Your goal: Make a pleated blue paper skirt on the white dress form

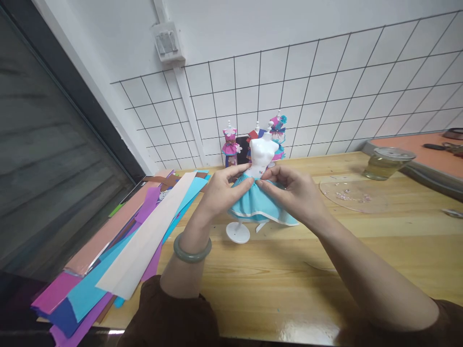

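Note:
A small white dress form (264,150) stands tilted on a round white base (238,233) at the middle of the table. Around its waist sits a light blue skirt (253,205) with a white-edged hem. My left hand (226,188) pinches the skirt's waistband from the left, thumb in front and fingers behind. From the other side my right hand (292,188) grips the same waistband, its thumb close to the left thumb. Faint pinkish marks show on the form just above the waistband. The fingertips behind the form are partly hidden.
Strips of coloured crepe paper (152,236) lie piled on the left. Small dressed forms (230,140) stand at the back by the wire grid (318,91). To the right are a clear dish with small beads (352,195), a cup of yellowish liquid (387,164) and an orange mat (415,149).

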Demonstrator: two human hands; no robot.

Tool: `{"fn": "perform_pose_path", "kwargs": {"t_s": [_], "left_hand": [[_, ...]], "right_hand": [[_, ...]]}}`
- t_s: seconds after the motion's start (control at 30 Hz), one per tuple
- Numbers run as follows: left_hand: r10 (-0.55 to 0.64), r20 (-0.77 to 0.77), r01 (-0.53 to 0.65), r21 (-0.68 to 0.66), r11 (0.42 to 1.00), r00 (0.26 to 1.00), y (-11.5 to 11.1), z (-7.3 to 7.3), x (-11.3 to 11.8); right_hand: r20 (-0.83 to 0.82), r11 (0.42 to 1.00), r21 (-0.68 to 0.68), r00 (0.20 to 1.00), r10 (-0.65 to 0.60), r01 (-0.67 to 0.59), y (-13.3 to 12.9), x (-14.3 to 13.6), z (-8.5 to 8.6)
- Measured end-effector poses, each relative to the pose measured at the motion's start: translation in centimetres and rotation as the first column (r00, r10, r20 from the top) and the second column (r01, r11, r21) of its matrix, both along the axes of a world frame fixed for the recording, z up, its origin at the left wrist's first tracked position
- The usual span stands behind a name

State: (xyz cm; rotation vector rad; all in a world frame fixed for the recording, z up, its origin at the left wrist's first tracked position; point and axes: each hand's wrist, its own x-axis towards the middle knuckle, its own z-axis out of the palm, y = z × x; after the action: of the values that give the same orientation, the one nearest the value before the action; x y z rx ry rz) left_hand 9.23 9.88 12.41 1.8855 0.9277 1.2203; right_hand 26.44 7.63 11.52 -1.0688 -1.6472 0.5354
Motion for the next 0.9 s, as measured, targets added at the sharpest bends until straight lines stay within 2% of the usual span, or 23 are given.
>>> {"fn": "perform_pose_path", "kwargs": {"t_s": [0.17,0.4,0.47,0.53,0.63,0.77,0.9], "left_hand": [[0.005,0.038,-0.005,-0.004,1.0,0.999,0.3,-0.4,0.1],[-0.009,0.059,0.01,-0.018,1.0,0.998,0.6,-0.8,0.3],[0.006,0.075,-0.005,-0.019,1.0,0.997,0.7,-0.8,0.3],[0.019,0.091,-0.016,-0.033,0.999,0.996,0.8,-0.7,0.2],[0.045,0.141,-0.035,-0.067,0.997,0.989,1.0,-0.5,-0.1],[0.143,0.157,-0.127,-0.108,0.986,0.977,1.2,-0.1,-0.3],[0.201,0.166,-0.18,-0.133,0.975,0.965,1.2,0.2,-0.5]], "right_hand": [[0.035,1.0,-0.028,0.999,0.015,-0.015,0.2,0.2,-0.2],[0.127,0.999,0.023,0.991,-0.029,0.026,0.4,0.5,-0.3],[0.166,0.996,0.08,0.985,-0.04,0.027,0.1,0.6,0.0],[0.21,0.981,0.193,0.976,-0.052,0.011,-0.2,0.6,0.4],[0.317,0.913,0.395,0.948,-0.032,-0.101,-0.8,0.6,0.8],[0.504,0.77,0.571,0.862,-0.055,-0.285,-1.2,0.2,0.9],[0.546,0.66,0.687,0.816,-0.192,-0.304,-1.0,-0.1,0.5]]}}
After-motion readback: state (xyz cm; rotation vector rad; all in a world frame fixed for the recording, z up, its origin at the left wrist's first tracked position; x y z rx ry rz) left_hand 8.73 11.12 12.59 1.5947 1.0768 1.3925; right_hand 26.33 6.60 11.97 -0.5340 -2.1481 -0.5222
